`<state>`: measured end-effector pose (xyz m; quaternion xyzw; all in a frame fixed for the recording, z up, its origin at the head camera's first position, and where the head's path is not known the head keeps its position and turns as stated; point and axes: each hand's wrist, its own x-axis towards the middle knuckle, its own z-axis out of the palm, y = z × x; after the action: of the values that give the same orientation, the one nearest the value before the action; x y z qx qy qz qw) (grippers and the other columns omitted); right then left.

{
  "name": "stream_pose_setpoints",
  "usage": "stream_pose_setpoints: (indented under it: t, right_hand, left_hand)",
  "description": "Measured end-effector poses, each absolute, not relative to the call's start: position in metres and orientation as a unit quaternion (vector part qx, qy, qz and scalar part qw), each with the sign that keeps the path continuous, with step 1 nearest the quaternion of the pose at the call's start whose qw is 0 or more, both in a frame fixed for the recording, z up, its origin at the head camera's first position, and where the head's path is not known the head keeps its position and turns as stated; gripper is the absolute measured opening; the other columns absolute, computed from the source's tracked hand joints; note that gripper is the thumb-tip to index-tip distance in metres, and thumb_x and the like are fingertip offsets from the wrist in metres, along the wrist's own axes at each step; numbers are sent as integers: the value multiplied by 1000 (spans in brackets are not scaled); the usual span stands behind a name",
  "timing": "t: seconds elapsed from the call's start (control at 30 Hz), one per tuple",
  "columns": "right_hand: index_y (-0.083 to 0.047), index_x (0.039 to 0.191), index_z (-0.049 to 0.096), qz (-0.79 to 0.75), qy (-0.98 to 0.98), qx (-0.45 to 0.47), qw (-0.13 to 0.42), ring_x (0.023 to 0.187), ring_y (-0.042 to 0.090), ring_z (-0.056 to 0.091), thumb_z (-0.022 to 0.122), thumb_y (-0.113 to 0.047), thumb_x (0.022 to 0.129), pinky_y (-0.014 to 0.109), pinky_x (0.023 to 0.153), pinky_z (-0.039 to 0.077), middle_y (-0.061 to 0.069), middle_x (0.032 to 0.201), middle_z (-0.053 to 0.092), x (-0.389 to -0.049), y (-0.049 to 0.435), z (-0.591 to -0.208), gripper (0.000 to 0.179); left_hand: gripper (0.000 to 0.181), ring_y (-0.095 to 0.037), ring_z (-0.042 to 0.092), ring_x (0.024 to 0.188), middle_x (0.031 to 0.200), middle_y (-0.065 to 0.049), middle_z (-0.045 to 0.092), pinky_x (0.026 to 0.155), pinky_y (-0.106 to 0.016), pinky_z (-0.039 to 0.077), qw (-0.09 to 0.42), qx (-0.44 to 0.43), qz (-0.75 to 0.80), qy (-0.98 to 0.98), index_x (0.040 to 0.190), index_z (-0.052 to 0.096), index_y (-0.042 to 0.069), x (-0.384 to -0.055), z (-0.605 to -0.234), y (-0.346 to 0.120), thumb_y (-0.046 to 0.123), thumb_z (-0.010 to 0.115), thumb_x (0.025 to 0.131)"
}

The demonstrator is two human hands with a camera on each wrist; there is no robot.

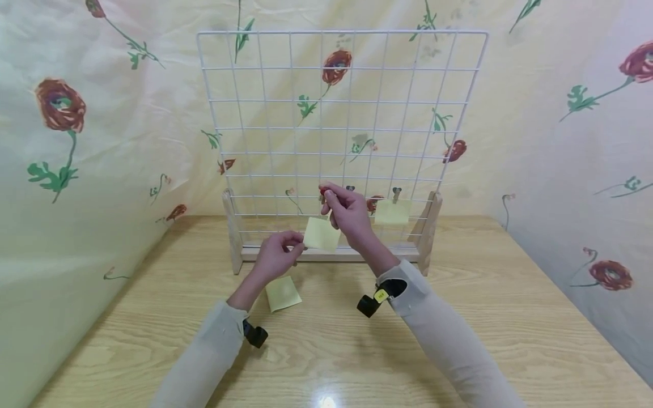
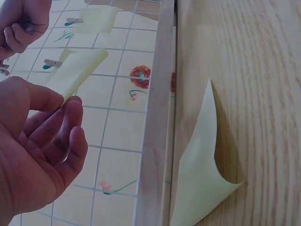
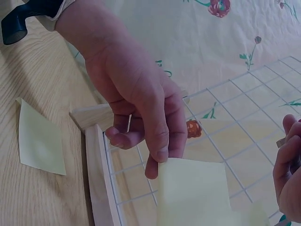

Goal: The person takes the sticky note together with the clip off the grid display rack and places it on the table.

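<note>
My left hand (image 1: 278,255) pinches the edge of a pale yellow sticky note (image 1: 321,233) between thumb and fingertips, in front of the white wire grid (image 1: 335,102). Just above the note, my right hand (image 1: 349,212) holds a small wooden clothespin (image 2: 3,69) with a red decoration (image 1: 323,194). In the left wrist view, one hanging note (image 2: 96,20) is held by a clothespin (image 2: 74,21). Another clothespin (image 2: 52,63) grips a note partly hidden behind the one in my left hand. Further paper, a loose sticky note (image 1: 283,293), lies on the table with a curled edge.
The grid stands upright in a wooden base with side posts (image 1: 433,226) on a wood-grain table (image 1: 510,317). Behind it hangs a floral cloth (image 1: 102,170). Both wrists carry black cameras (image 1: 255,334).
</note>
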<state>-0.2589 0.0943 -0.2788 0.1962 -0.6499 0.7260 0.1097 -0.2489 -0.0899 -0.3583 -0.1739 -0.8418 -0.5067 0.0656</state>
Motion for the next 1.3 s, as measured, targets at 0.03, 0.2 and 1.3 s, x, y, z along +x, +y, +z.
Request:
stream_pose_setpoints:
  t: [0.03,0.2,1.3]
  right_hand:
    - [7,121,61,727,-650,193,109,42,7,40,53,-8,98,17,39,31,0,63,60,-258,95,-280,28]
    - [9,120,61,733,-646,186,107,43,7,43,53,-6,98,17,39,32,-1,63,61,-255,97,-283,28]
    - [7,126,58,718,-668,173,92,42,7,43,51,-10,100,17,40,36,-2,66,63,-240,137,-309,32]
  left_hand:
    - [12,-15,60,54,90,-11,72,49,-26,48,62,-175,-505,-843,100,69,6,-248,-359,-90,12,64,91]
    - [11,-13,59,54,92,-14,72,51,-28,50,57,-182,-497,-846,99,68,7,-247,-364,-88,11,64,90]
    - [12,-9,56,59,92,-2,72,54,-25,48,36,-258,-405,-876,100,70,10,-231,-363,-79,14,64,91]
